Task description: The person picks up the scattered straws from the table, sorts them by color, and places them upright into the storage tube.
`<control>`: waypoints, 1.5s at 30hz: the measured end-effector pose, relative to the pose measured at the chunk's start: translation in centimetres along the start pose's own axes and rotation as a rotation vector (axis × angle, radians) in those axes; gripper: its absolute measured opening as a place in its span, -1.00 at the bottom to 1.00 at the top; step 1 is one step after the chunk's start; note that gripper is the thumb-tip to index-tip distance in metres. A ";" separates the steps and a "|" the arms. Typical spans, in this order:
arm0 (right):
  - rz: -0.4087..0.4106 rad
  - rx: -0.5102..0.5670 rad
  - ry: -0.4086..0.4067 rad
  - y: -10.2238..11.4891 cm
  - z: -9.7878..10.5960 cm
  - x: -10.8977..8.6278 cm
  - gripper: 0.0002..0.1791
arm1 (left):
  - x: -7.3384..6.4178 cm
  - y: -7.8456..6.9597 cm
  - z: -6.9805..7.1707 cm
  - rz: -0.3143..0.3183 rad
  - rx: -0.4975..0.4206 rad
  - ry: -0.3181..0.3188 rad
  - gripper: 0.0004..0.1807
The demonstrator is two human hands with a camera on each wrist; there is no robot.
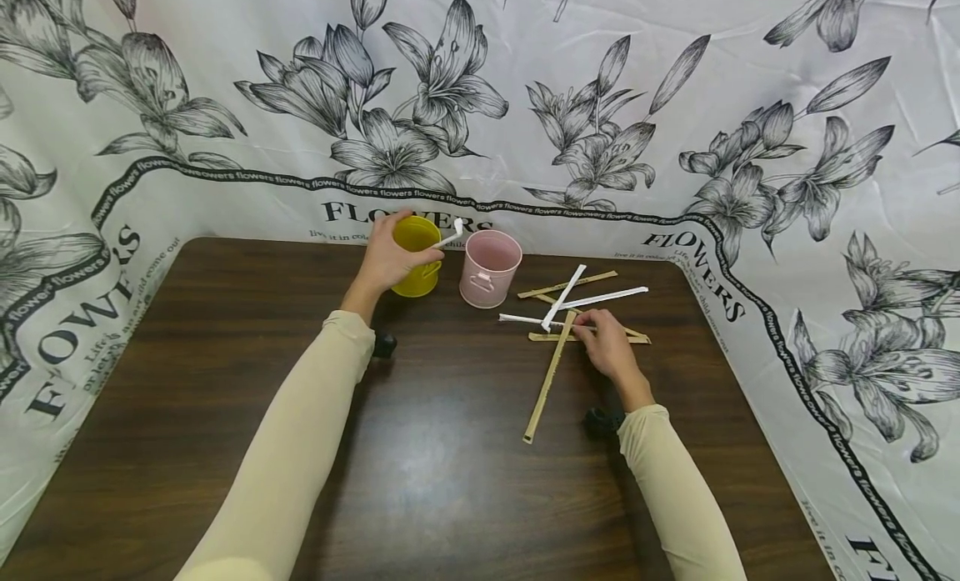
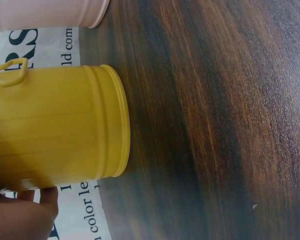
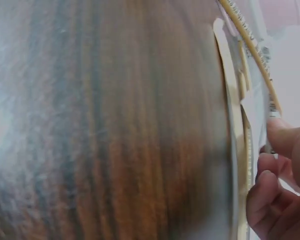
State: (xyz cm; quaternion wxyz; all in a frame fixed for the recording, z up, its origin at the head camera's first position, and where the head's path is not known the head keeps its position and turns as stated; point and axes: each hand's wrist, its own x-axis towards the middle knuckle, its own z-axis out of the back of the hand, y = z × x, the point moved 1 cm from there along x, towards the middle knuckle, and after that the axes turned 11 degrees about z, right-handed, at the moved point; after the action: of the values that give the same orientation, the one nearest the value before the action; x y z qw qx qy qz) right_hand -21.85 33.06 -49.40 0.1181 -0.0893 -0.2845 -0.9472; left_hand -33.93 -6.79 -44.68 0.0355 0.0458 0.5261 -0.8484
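In the head view my left hand (image 1: 392, 254) grips a small yellow metal bucket (image 1: 417, 282), thumb across its near side and fingers behind its rim. The left wrist view shows this yellow bucket (image 2: 55, 125) from the side, a few fingers below it. By the thumb a white stick (image 1: 450, 235) juts up past the rim; its lower end is hidden. My right hand (image 1: 606, 344) pinches the end of a white paper-wrapped straw (image 1: 521, 318) in the pile. A printed tan wrapped straw (image 1: 550, 381) reaches close to those fingertips. The right wrist view is blurred.
A pink bucket (image 1: 489, 272) stands just right of the yellow one. Other wrapped straws, white (image 1: 606, 298) and tan (image 1: 581, 282), lie crossed on the dark wooden table (image 1: 435, 464). Flower-printed cloth (image 1: 570, 106) hangs behind the table.
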 end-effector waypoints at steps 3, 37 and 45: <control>0.011 -0.005 -0.073 0.2 0.4 0.1 -0.83 | 0.0 -0.1 -0.1 0.000 -0.002 0.003 0.06; 0.262 0.159 -0.437 5.4 5.4 1.1 -0.86 | 0.0 0.3 -0.1 -0.014 0.007 0.002 0.06; 0.303 0.203 -0.518 7.2 6.4 1.3 -0.77 | 0.0 0.2 -0.1 -0.013 0.007 0.003 0.07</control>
State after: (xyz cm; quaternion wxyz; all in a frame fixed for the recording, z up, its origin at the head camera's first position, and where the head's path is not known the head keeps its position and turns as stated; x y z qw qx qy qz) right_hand -20.48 30.59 -40.10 0.1897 -0.3568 -0.3815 -0.8314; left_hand -33.87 -6.80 -44.91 0.0289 0.0440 0.5234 -0.8505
